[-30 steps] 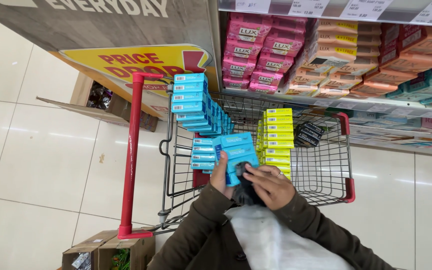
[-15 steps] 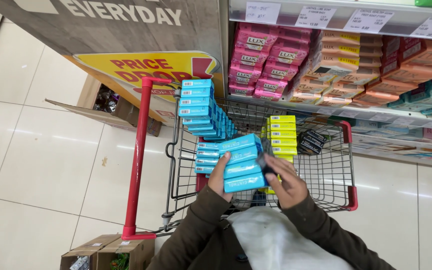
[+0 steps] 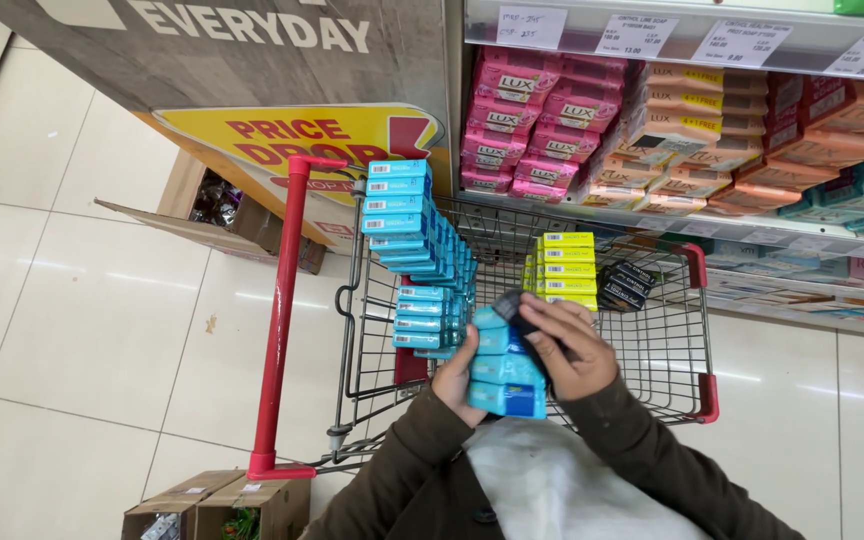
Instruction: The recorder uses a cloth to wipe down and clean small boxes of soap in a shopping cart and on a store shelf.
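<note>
We hold a stack of small blue cardboard boxes [image 3: 508, 368] over the red-handled wire shopping cart [image 3: 652, 330]. Left hand [image 3: 454, 378] fingers clamp the stack's left side; right hand [image 3: 567, 345] fingers press closed over its top and right. The boxes look light, stiff and smooth, likely to slide apart; best squeezed from both ends.

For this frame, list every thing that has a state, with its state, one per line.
left hand: gripping the blue boxes from the left
right hand: laid on top of the held boxes
blue boxes: held stacked over the cart
shopping cart: partly loaded, standing by the shelf
teal box stacks: piled high at the cart's left side
yellow box stack: stacked in the cart
cardboard box: open, on the floor
</note>
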